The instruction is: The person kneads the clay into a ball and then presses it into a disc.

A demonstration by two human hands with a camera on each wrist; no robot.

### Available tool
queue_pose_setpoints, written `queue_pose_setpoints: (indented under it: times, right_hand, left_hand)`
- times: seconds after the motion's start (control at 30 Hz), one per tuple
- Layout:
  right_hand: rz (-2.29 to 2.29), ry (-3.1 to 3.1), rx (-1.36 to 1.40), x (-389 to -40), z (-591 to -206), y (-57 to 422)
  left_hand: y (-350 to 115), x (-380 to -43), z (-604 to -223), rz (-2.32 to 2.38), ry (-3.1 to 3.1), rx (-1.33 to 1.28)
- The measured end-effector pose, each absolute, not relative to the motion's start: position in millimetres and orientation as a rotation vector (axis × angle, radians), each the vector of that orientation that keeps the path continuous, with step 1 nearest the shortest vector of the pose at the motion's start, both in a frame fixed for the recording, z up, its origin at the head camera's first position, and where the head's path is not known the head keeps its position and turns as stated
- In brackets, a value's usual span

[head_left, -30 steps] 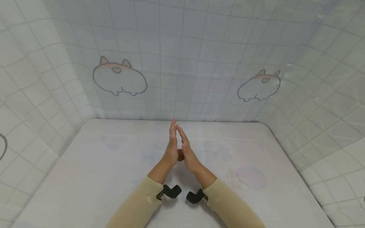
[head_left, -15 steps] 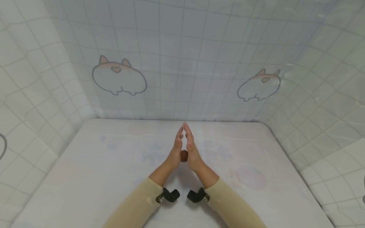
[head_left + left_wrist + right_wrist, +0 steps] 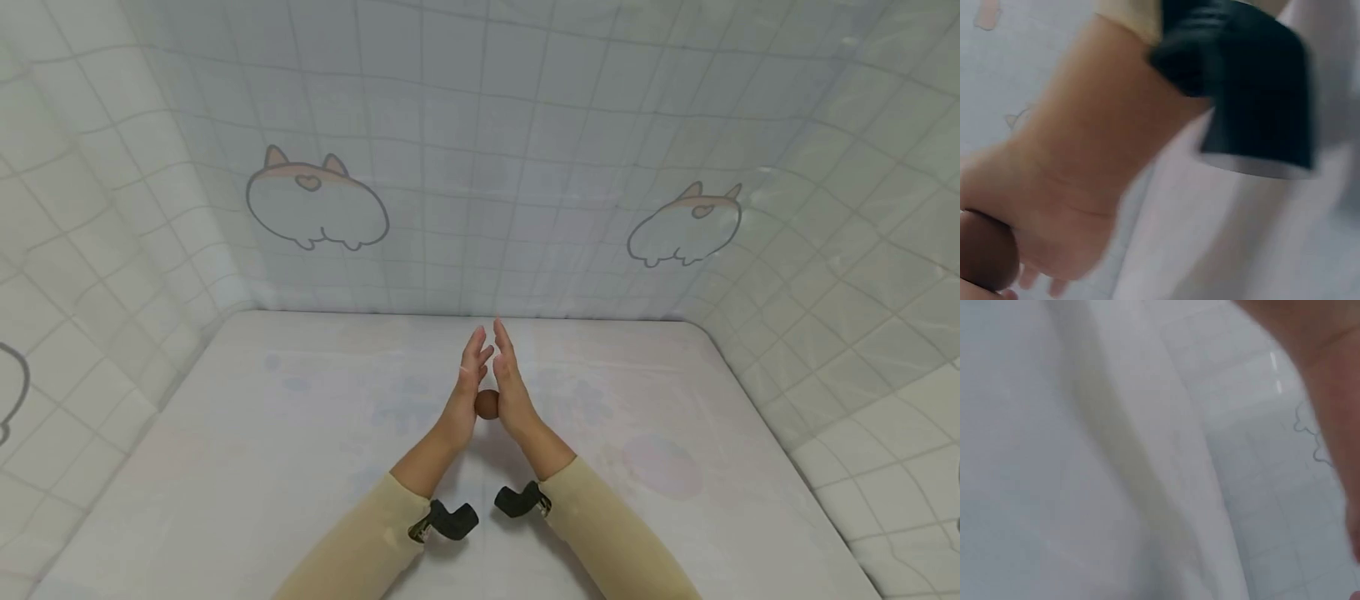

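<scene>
A smooth brown ball, which looks like modelling clay, sits between two facing palms above the table. My left hand presses it from the left with its fingers extended away from me. On the other side my right hand lies against it, fingers also extended. The fingertips of both hands come close together at the far end. In the left wrist view the ball shows at the left edge, against the palm of the left hand. Only part of the right hand enters the right wrist view; the ball is out of sight there.
A pale, faintly patterned cover lies on the table. Tile-patterned sheeting with cartoon animal prints walls the back and both sides. A black wrist device sits at the left cuff, with a similar device at the right.
The two palms have slid back and forth against each other, with the ball between them. Both hands and the ball have shifted slightly rightward, and the ball shows more fully and looks rounder.
</scene>
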State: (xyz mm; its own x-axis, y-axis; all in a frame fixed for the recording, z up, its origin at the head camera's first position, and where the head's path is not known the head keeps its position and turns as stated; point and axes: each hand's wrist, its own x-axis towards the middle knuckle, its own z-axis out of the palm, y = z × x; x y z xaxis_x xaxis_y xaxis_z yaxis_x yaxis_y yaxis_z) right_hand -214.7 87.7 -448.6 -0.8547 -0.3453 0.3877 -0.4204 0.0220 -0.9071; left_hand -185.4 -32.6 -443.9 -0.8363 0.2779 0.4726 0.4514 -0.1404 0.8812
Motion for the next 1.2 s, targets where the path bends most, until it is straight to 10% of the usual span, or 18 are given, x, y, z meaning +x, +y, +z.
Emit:
queue_pose_setpoints:
  times: [1.2]
  right_hand:
    - [2.024,-2.035,0.904,-203,-449,83]
  left_hand:
    - [-36,-174,-450,-1.990,-2.095,-0.901]
